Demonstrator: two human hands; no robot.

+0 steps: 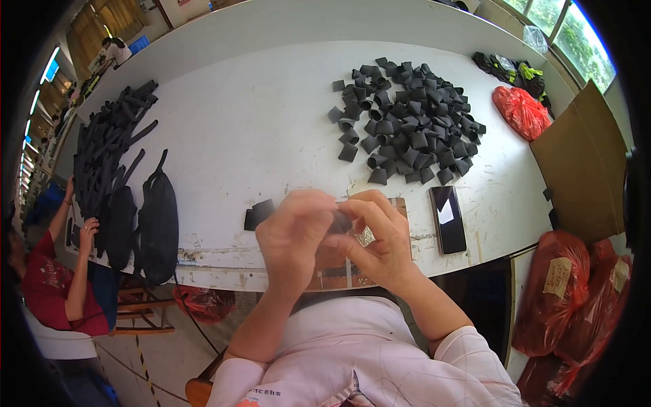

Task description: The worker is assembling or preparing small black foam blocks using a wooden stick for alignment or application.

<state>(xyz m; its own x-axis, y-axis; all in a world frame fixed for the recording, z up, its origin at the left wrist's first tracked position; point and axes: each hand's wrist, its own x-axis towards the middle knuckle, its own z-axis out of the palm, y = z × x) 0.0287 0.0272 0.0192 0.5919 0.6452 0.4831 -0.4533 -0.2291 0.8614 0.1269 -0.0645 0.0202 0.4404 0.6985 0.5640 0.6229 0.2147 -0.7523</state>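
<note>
My left hand (291, 227) and my right hand (381, 237) meet over the near edge of the white table. A small black fabric piece (341, 222) shows between their curled fingers. The right thumb and fingers close around it; the left hand's fingertips come in against it from the other side, slightly smeared by motion. Much of the piece is covered by the fingers. Just left of my left hand lie a couple of flat black pieces (258, 215). Under my hands is a brown board (331, 261), mostly hidden.
A heap of short black fabric tubes (413, 122) spreads across the table's far right. A phone (447, 220) lies right of my hands. Long black strips (108, 142) and black pouches (157, 227) lie leftward, beside a seated co-worker (64, 278). Red bags (559, 295) and cardboard (583, 166) stand right.
</note>
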